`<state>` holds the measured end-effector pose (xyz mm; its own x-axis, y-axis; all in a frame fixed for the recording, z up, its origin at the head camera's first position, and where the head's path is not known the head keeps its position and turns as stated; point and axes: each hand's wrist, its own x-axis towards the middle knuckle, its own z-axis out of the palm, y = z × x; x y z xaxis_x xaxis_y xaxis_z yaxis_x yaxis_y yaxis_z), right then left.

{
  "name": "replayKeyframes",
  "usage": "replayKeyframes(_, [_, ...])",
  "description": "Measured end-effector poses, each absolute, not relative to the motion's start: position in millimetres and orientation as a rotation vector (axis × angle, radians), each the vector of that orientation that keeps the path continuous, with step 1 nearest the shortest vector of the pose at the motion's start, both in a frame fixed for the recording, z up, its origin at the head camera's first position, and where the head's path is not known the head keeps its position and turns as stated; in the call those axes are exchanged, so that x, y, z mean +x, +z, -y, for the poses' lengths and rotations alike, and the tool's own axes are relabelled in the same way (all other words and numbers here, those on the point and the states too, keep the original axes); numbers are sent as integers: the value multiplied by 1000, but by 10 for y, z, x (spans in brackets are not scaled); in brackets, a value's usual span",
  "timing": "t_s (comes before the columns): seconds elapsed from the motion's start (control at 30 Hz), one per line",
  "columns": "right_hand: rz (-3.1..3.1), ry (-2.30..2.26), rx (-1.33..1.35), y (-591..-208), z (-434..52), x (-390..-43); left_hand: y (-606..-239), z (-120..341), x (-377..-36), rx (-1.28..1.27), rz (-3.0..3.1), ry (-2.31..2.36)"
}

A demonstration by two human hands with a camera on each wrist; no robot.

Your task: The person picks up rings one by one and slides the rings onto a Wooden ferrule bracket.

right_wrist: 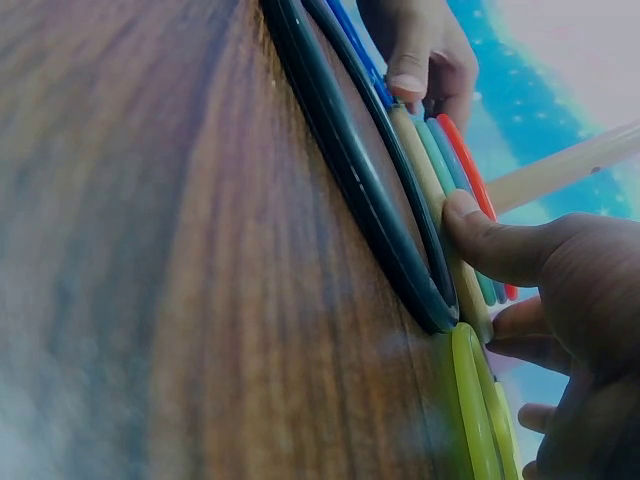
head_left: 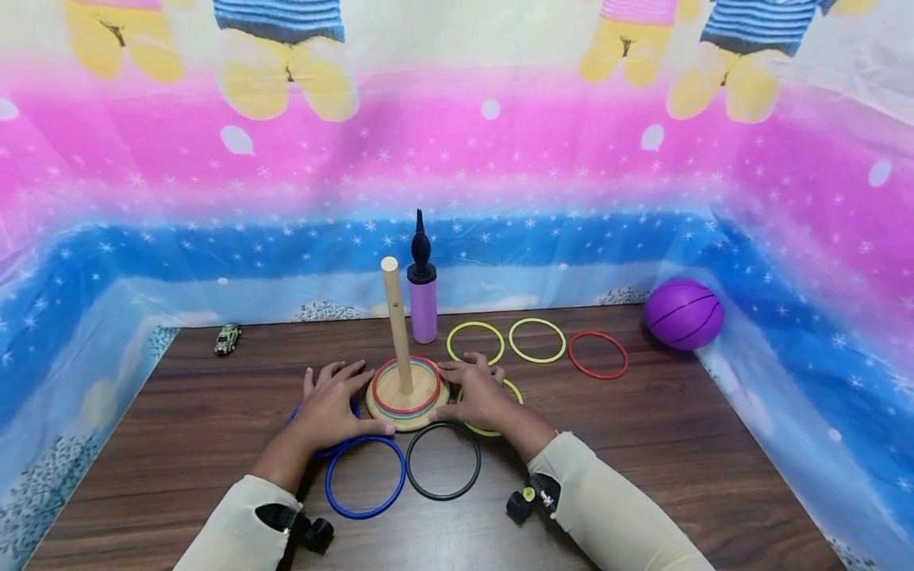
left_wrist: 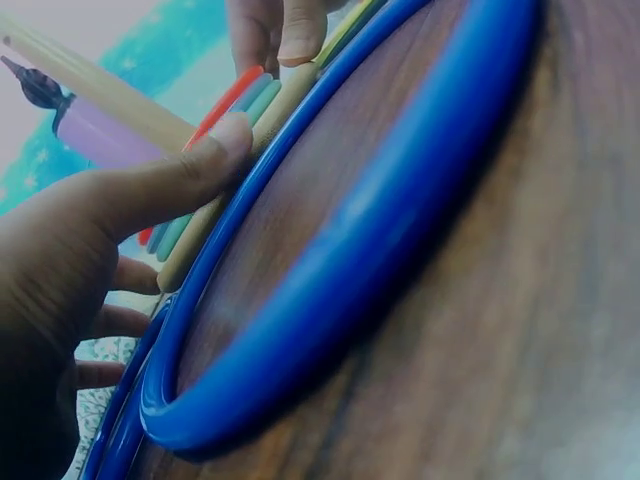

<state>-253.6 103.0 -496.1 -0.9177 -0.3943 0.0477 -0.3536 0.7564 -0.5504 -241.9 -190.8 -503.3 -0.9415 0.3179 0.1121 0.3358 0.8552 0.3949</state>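
A round wooden base (head_left: pixel 389 390) with an upright wooden peg (head_left: pixel 398 325) stands between my hands. Stacked around the peg are a red ring (right_wrist: pixel 468 165) and blue-grey and green rings beneath it. My left hand (head_left: pixel 328 412) holds the base's left side, thumb at the front, index finger farther back. On the opposite side my right hand (head_left: pixel 485 396) grips the base edge between thumb and fingers. One blue ring (head_left: pixel 365 516) lies in front of the left hand; another is partly hidden under it. A black ring (head_left: pixel 443 498) lies before the base. My right hand partly covers a yellow ring (head_left: pixel 518 390).
Behind the base stands a purple hand pump (head_left: pixel 424 313) with a black top. Two more yellow rings (head_left: pixel 537 361) and a loose red ring (head_left: pixel 598 377) lie at the back right. A purple ball (head_left: pixel 684 314) sits at the right, a toy car (head_left: pixel 228 339) at the left.
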Motion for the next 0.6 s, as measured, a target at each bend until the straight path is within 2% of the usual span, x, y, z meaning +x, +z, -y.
replayKeyframes(0.6, [-2923, -968, -581, -4939, -1158, -2511, -5075, 1924, -2427, -507, 2983, -632])
